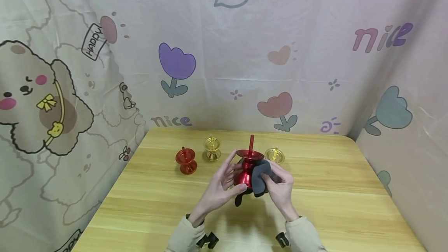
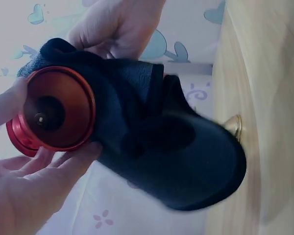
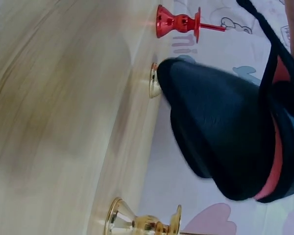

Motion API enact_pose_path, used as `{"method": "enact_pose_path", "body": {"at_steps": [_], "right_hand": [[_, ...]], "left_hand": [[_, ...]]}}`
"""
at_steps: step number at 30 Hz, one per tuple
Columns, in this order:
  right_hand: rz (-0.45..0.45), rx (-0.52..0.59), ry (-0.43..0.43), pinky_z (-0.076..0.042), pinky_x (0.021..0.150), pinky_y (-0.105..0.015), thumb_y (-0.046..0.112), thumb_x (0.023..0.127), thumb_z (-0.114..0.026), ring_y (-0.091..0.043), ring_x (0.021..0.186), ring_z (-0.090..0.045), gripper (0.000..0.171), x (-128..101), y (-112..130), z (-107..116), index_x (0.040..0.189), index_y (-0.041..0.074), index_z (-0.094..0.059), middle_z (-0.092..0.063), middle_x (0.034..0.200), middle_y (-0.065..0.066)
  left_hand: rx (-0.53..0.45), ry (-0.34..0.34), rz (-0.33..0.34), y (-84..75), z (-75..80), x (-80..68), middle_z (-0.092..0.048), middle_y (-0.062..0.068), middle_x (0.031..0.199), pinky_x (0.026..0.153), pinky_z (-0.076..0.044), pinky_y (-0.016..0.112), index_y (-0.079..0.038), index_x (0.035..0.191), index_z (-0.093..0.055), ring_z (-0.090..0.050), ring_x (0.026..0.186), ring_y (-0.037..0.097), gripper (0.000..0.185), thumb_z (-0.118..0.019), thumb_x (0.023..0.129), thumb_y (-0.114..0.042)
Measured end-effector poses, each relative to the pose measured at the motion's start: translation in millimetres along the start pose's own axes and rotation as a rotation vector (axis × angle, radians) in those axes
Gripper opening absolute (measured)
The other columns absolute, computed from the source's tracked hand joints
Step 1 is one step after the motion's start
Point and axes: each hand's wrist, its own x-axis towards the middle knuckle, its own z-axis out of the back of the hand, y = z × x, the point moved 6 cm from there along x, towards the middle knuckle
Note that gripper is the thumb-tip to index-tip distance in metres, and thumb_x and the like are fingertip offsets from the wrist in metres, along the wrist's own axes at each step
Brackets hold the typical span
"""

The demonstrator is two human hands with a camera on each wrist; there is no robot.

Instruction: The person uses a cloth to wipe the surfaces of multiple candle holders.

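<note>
Above the wooden counter (image 1: 315, 189), we see the left hand (image 1: 218, 189) cradling a red candlestick (image 1: 246, 168), its fingers spread and only lightly bent along the narrow waist and base, supporting rather than clenching. The right hand (image 1: 280, 189) pinches a dark cloth (image 1: 260, 178) and presses it against the candlestick's right side; from the left wrist view the cloth (image 2: 171, 147) wraps around behind the round red base (image 2: 56, 110) and droops loosely below it.

The candlestick is held upright just above the counter, its thin red spike rising from the dish-shaped top.

We judge the piece to be anodised or lacquered metal: stiff, fairly light, smooth and probably slippery under bare fingers. The pinched waist between the 2 flared ends looks like the safest place to take hold, since both flares stop a slide. The spike is slender and best left alone. The cloth is soft and limp and takes whatever shape the fingers give it.

Behind the held candlestick, 3 more stand on the counter: a smaller red candlestick (image 1: 186, 161) to its left, a gold candlestick (image 1: 212, 148) just behind and left, and a second gold candlestick (image 1: 274, 154) close behind to its right. A cartoon-printed cloth backdrop (image 1: 245, 49) hangs beyond.
</note>
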Motion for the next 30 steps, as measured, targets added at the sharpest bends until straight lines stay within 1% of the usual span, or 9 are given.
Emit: {"method": "enact_pose_path", "body": {"at_steps": [3,7,11,14,17,21,23,27,30], "right_hand": [[0.045,-0.066,0.008,-0.056,0.093,-0.019,-0.033,0.067,-0.059,-0.009,0.107,-0.071,0.045,0,2,0,0.102,-0.011,-0.075,-0.075,0.114,0.001],[0.127,-0.129,0.005,-0.055,0.094,-0.018,-0.031,0.063,-0.062,-0.009,0.109,-0.071,0.043,-1,5,-2,0.101,-0.013,-0.074,-0.074,0.116,0.001],[0.250,-0.172,0.014,-0.055,0.096,-0.018,-0.013,0.081,-0.071,-0.010,0.111,-0.070,0.019,0,9,-5,0.100,-0.015,-0.073,-0.075,0.113,-0.011],[0.327,-0.201,0.024,-0.055,0.096,-0.019,0.003,0.091,-0.072,-0.011,0.111,-0.070,0.020,-1,11,-7,0.100,-0.015,-0.073,-0.075,0.108,-0.021],[0.280,-0.171,0.039,-0.055,0.096,-0.019,-0.010,0.085,-0.070,-0.011,0.110,-0.070,0.017,0,10,-7,0.102,-0.014,-0.073,-0.075,0.111,-0.017],[0.116,-0.113,0.035,-0.055,0.093,-0.018,-0.030,0.071,-0.063,-0.009,0.108,-0.070,0.039,1,5,-6,0.103,-0.011,-0.074,-0.075,0.115,-0.002],[0.070,-0.104,0.031,-0.056,0.092,-0.018,-0.033,0.069,-0.061,-0.009,0.106,-0.071,0.043,1,3,-5,0.103,-0.010,-0.074,-0.075,0.114,0.001],[0.123,-0.126,0.030,-0.056,0.093,-0.019,-0.031,0.067,-0.064,-0.011,0.108,-0.071,0.039,0,5,-6,0.101,-0.014,-0.073,-0.075,0.114,-0.005],[0.196,-0.123,0.039,-0.055,0.095,-0.019,-0.023,0.074,-0.068,-0.012,0.111,-0.070,0.030,0,8,-8,0.103,-0.016,-0.072,-0.074,0.116,-0.012]], "left_hand": [[0.063,-0.020,0.015,-0.8,0.1,0.0,-0.053,0.017,0.149,0.113,-0.046,0.039,-0.030,0.162,-0.016,-0.053,0.136,0.034,0.100,-0.079,0.087,-0.013],[0.114,-0.065,0.019,-3.5,0.2,1.1,-0.053,0.014,0.145,0.107,-0.051,0.036,-0.033,0.160,-0.021,-0.058,0.127,0.031,0.104,-0.086,0.081,-0.015],[0.107,-0.084,0.012,-4.7,1.1,1.3,-0.054,0.017,0.136,0.102,-0.054,0.031,-0.030,0.160,-0.025,-0.059,0.121,0.032,0.102,-0.086,0.080,-0.012],[0.104,-0.076,0.002,-4.1,2.8,0.8,-0.057,0.019,0.133,0.102,-0.055,0.032,-0.028,0.160,-0.025,-0.060,0.120,0.033,0.102,-0.085,0.080,-0.010],[0.076,-0.050,-0.017,-3.1,3.6,0.1,-0.058,0.022,0.133,0.103,-0.055,0.034,-0.026,0.161,-0.022,-0.061,0.121,0.037,0.101,-0.082,0.082,-0.007],[0.017,-0.005,-0.016,-0.9,2.2,-1.1,-0.059,0.026,0.134,0.105,-0.053,0.036,-0.025,0.163,-0.014,-0.060,0.124,0.041,0.100,-0.076,0.088,-0.005],[-0.003,0.008,-0.004,-0.1,0.9,-1.3,-0.058,0.027,0.136,0.106,-0.052,0.037,-0.027,0.163,-0.011,-0.058,0.127,0.041,0.100,-0.075,0.089,-0.006],[0.011,-0.006,0.018,0.2,-0.5,-0.4,-0.055,0.022,0.142,0.104,-0.054,0.038,-0.033,0.162,-0.014,-0.056,0.130,0.037,0.103,-0.080,0.086,-0.010],[0.024,-0.038,0.020,-1.0,-0.4,0.7,-0.052,0.020,0.141,0.098,-0.057,0.036,-0.036,0.161,-0.017,-0.057,0.126,0.033,0.108,-0.084,0.081,-0.010]]}}
